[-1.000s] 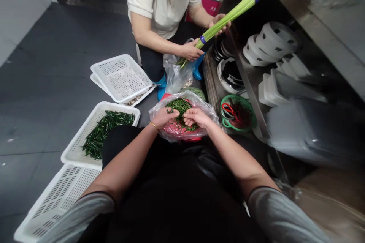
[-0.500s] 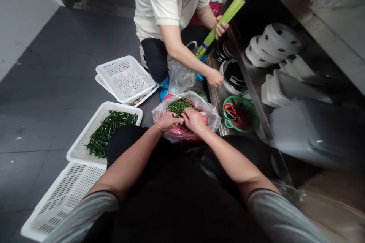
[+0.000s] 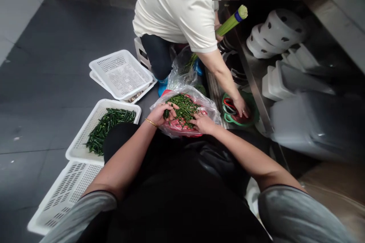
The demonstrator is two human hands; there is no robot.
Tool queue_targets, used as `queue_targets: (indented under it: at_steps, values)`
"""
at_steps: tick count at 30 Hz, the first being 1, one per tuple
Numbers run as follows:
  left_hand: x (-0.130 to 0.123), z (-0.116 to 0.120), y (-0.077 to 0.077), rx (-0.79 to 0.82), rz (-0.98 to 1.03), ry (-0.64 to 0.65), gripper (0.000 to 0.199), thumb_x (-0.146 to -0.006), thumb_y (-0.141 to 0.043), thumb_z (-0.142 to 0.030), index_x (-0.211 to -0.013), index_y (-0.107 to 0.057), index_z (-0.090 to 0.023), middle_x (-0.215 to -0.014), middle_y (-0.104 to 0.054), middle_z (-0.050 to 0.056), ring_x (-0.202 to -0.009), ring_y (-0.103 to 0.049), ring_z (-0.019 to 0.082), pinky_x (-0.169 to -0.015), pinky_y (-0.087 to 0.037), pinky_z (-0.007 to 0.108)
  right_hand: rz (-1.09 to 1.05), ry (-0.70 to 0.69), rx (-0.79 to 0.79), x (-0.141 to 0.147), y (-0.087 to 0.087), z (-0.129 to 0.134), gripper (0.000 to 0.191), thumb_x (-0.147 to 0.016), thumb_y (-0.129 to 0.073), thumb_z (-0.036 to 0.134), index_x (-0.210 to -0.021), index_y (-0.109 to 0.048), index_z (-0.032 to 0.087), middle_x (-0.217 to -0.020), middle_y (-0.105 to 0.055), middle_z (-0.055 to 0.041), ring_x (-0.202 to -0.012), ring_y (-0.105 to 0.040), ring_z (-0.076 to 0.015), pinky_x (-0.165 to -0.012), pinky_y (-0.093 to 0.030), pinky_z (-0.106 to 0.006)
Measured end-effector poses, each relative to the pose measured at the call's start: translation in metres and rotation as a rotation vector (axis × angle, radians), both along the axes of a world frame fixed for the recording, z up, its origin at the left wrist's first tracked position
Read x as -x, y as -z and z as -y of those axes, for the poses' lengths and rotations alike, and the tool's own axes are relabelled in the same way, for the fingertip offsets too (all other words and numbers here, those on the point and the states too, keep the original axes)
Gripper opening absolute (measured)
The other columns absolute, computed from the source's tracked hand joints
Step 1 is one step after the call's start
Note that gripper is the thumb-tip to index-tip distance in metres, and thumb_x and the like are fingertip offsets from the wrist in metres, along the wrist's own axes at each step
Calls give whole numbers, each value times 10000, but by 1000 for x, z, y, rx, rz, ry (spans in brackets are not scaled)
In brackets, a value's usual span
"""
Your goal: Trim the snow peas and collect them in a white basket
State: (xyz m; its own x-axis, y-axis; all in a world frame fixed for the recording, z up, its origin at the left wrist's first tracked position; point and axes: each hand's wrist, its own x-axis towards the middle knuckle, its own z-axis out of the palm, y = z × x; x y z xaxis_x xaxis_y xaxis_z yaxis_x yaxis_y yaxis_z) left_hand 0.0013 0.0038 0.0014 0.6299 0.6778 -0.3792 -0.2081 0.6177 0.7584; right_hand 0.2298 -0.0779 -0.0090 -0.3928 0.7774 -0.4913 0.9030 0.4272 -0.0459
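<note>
A worker in grey sleeves and a black apron [image 3: 182,193] bends both hands over a clear plastic bag [image 3: 212,108] at the centre of the frame. The left hand [image 3: 162,115], a gold bracelet [image 3: 151,122] at its wrist, curls its fingers around a few dark green chillies [image 3: 166,114] at the bag's left side. The right hand [image 3: 203,123], its fingers loosely spread, touches the thin green pieces [image 3: 184,107] heaped inside the bag, where red shows beneath them.

Left of centre, a white basket [image 3: 74,146] holds a pile of dark chillies [image 3: 107,129]; its near end overlaps a second basket [image 3: 68,191] at lower left. Another basket [image 3: 122,74] sits, skewed, on a similar one farther up the frame.

At top centre, a co-worker [image 3: 173,7] in a white shirt and blue boots grips a bundle of green stalks [image 3: 229,24] in one hand and reaches with the other into a green colander [image 3: 225,117], beside red-handled scissors [image 3: 228,103]. White pots [image 3: 281,32] and grey tubs [image 3: 316,125] line the shelf at right.
</note>
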Motion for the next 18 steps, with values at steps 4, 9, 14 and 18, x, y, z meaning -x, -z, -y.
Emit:
queue_targets:
  at_steps: [4, 9, 14, 18]
  values:
    - [-3, -1, -2, -32, 42, -51, 150, -600, -609, -181, -727, -635, -106, -540, -616, 41, -366, -474, 88, -309, -248, 171, 65, 80, 11, -30, -17, -9, 275, -855, -532, 275, -1073, -697, 248, -1165, -586, -117, -1086, -524, -295, -920, -393, -409]
    - [-5, 0, -3, -24, 98, -52, 221, -682, -668, -321, -765, -617, -122, -621, -642, 51, -428, -521, 100, -317, -259, 166, 21, 208, -94, -17, -14, -28, 324, -916, -413, 219, -1120, -660, 168, -1075, -616, -152, -976, -588, -249, -817, -437, -321]
    - [-4, 0, 2, 41, 15, -52, 203, -677, -640, -313, -691, -604, -114, -606, -645, 64, -438, -532, 97, -328, -277, 159, -14, 262, -94, -7, -2, -26, 311, -920, -403, 213, -1086, -661, 161, -1012, -631, -145, -894, -622, -246, -724, -457, -303]
    - [-6, 1, 3, 103, 2, -8, 147, -632, -602, -263, -588, -553, -131, -633, -659, 90, -492, -581, 132, -333, -296, 170, -73, 234, -33, -9, 2, -17, 287, -894, -457, 209, -1084, -672, 201, -1049, -621, -136, -894, -622, -233, -737, -456, -295]
